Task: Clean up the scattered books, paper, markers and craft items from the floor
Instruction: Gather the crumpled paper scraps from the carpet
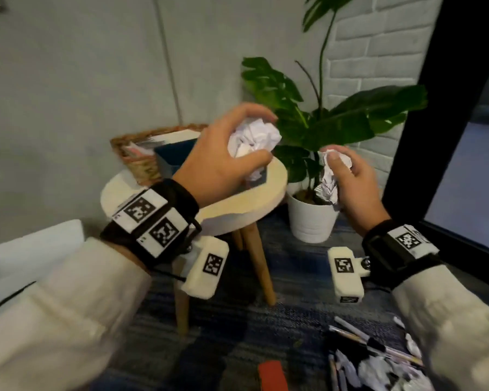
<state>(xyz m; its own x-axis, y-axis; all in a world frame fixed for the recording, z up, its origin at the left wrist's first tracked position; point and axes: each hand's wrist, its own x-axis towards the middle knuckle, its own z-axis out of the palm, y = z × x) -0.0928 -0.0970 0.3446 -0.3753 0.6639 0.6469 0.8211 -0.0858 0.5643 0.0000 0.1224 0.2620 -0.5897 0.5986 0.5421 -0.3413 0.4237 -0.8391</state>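
Paper ball (254,136): held up in my left hand (218,165), in the air above the round tabletop (237,204), with the leafy plant (336,119) behind it.
Left grip: fingers and thumb are curled round the ball from above and below and closed on it. White creases bulge out on the open side.
Paper wad (328,184): a smaller, longer twist in my right hand (356,182), seen against the white plant pot (311,224), just off the tabletop's edge.
Right grip: the thumb pinches the top of the wad against the fingers, and the lower end hangs free.
Handling: I judge both pieces nearly weightless, soft and springy, with nothing to break. A light squeeze round the middle should hold either one, and a hard squeeze would only pack it tighter.
Long axis: the ball is roughly round and I can name no heading for it. The wad runs top to bottom, its upper end in the pinch and its loose end pointing down toward the pot.
On the tabletop: a woven basket (136,156) holding what look like books, and a dark blue box (175,153) beside it, partly hidden by my left hand.
Floor (294,277): markers (373,342) and paper scraps lie scattered on the carpet at lower right, with a red item (271,373) near the bottom edge. None of these are gathered yet.
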